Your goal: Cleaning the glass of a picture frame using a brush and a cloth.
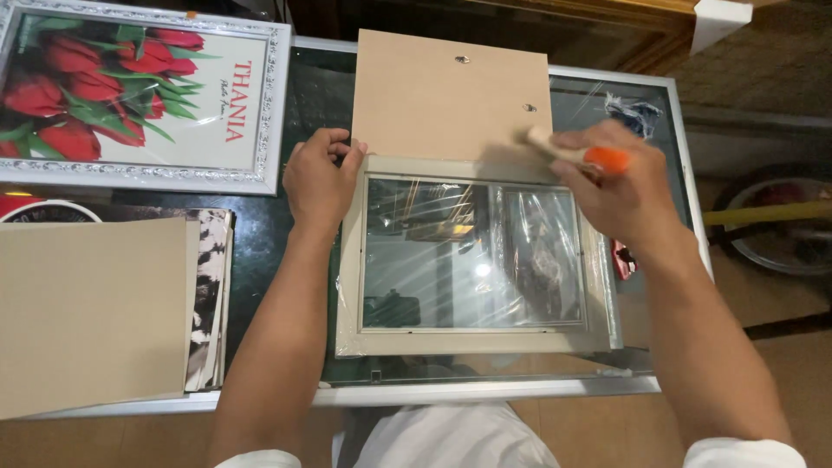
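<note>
Both forearms are bare from the wrists up, the left hand (319, 176) and right hand (617, 186) wear no gloves, rings or watch, short white sleeves (744, 452) show at the lower edge, and white clothing (455, 438) covers the lap.

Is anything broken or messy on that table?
Nothing looks broken. The pale picture frame lies flat with loose, crinkled clear wrap over its glass, and its brown backing board sits off it, at the top edge. The left hand rests on the frame's corner; the right hand holds an orange-tipped tool.
</note>
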